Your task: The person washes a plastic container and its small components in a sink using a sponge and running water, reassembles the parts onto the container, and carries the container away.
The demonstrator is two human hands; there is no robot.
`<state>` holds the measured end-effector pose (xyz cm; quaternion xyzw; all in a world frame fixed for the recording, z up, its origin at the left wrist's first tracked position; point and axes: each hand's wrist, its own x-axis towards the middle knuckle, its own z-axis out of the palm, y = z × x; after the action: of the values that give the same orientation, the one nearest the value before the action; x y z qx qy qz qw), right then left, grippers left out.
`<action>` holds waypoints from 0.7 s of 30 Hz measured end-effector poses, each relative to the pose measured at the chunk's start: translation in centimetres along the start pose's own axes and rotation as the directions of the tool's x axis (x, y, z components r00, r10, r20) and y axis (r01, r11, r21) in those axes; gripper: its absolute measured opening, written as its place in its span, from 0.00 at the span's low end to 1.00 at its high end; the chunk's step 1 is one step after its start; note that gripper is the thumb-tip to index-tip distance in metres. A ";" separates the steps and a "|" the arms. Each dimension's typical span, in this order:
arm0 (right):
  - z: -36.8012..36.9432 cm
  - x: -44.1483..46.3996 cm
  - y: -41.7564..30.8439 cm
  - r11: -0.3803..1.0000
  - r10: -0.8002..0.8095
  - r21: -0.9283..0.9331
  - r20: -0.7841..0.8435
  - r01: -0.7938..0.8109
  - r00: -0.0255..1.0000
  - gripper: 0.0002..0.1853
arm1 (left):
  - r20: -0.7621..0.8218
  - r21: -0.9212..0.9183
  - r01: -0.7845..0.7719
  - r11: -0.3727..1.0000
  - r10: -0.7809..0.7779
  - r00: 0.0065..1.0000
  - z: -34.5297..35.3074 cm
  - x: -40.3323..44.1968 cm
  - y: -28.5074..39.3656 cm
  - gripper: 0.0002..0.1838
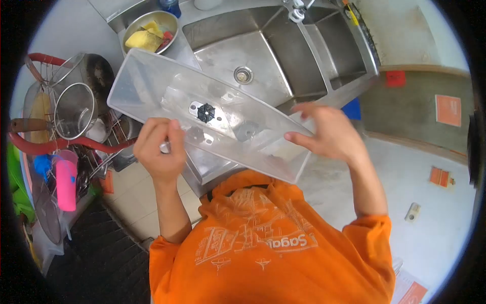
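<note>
A long, clear plastic bin is tilted over the counter's front edge, between my hands and in front of my body. At its middle, a black toothed wheel sits on a shiny metal plate with holes. My left hand is closed at the near rim, its thumb over the edge. Something small and silvery shows within that fist, too small to name. Around the right end is my right hand, fingers apart. Its thumb overlaps the bin's inside; whether it touches is unclear.
Behind the bin is a steel sink with a tap. A metal bowl holding yellow sponges stands at the back left. At left, a dish rack carries a strainer and a pink cup.
</note>
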<state>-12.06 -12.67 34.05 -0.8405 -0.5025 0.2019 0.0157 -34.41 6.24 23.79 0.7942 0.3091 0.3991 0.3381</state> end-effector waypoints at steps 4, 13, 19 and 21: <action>2.1 0.4 3.1 0.998 0.018 0.050 0.270 -0.032 0.963 0.14 | -0.193 0.083 -0.142 0.986 0.156 0.969 2.4 -1.3 -0.1 0.12; 9.5 -3.7 10.4 0.763 -0.110 0.578 -0.322 0.288 0.940 0.17 | -0.428 0.113 -0.362 0.925 0.374 0.823 6.5 -3.4 11.6 0.36; 12.8 0.8 11.5 0.630 -0.073 0.537 -0.679 0.562 0.730 0.12 | -0.509 0.240 0.047 0.970 0.084 0.857 12.0 -7.4 15.8 0.55; 12.7 0.9 11.3 0.594 -0.036 0.583 -0.669 0.554 0.742 0.11 | -0.541 0.313 0.083 0.946 0.106 0.834 12.3 -6.4 15.7 0.54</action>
<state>-6.70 -19.77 19.50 -0.6708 -0.4800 0.1117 0.5542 -23.70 -11.36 27.77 0.6920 0.4494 0.5565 0.0972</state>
